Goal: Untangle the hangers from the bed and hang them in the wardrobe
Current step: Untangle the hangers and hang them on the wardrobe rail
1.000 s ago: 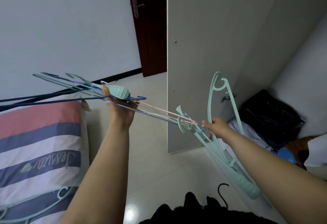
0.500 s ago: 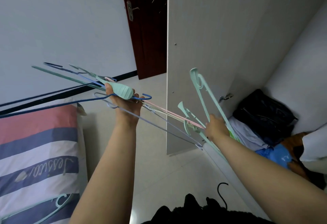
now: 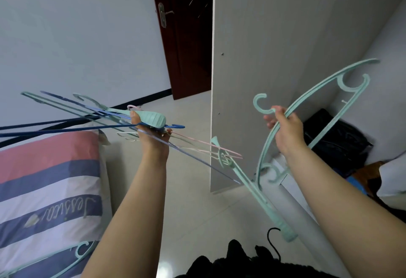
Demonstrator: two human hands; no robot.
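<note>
Hangers (image 3: 123, 122) bunched in the left hand (image 3: 151, 137) should stay level while the right hand (image 3: 285, 132), gripping one mint hanger (image 3: 325, 93), lifts it clear toward the wardrobe (image 3: 274, 58).

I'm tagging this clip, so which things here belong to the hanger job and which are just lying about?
Job: mint hanger in the right hand; hanger bundle in the left hand; wardrobe; bed, one hanger on it.

Lying about: black bag; brown door; black clothes.

Upside-down script word, seemingly "Jessica", on the striped bedding (image 3: 50, 190).
</note>
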